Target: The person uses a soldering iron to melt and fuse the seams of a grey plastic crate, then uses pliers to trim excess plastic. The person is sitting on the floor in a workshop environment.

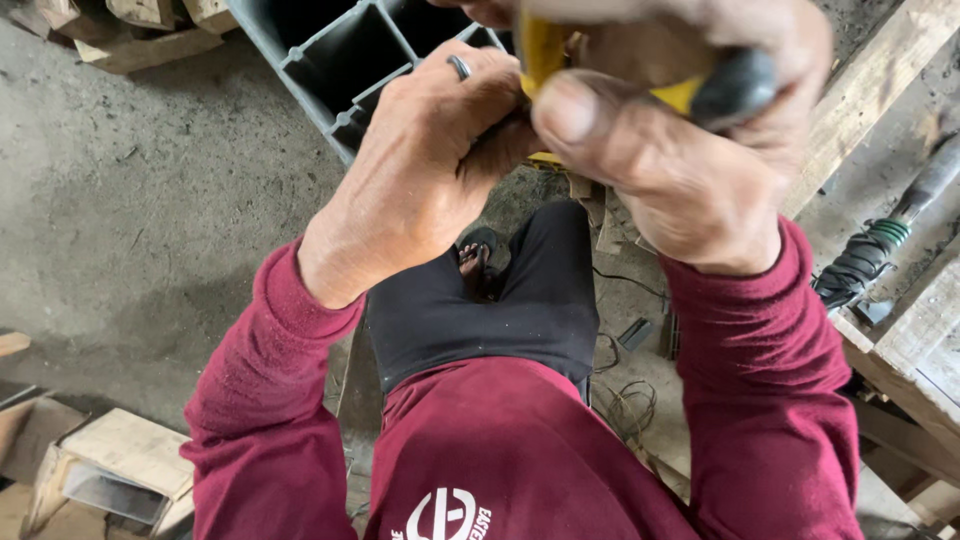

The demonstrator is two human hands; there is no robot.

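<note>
Both my hands are raised close to the camera, in maroon sleeves. My right hand (pixel 690 150) is closed around a yellow and black tool (pixel 735 88), thumb pressed along its side. My left hand (pixel 420 170), a ring on one finger, curls its fingers against the lower part of the same tool, and what it pinches there is hidden. Behind the hands lies a grey metal profile (pixel 340 60) with hollow chambers. Below I see my black trousers and a sandalled foot (pixel 478 262).
Wooden planks (pixel 870 90) and a bench edge run along the right, with a dark handled tool (pixel 870 255) wrapped in green cord lying there. Wood blocks (pixel 150 30) sit at top left, a wooden box (pixel 110 470) at bottom left. Wires (pixel 625 405) trail on the concrete floor.
</note>
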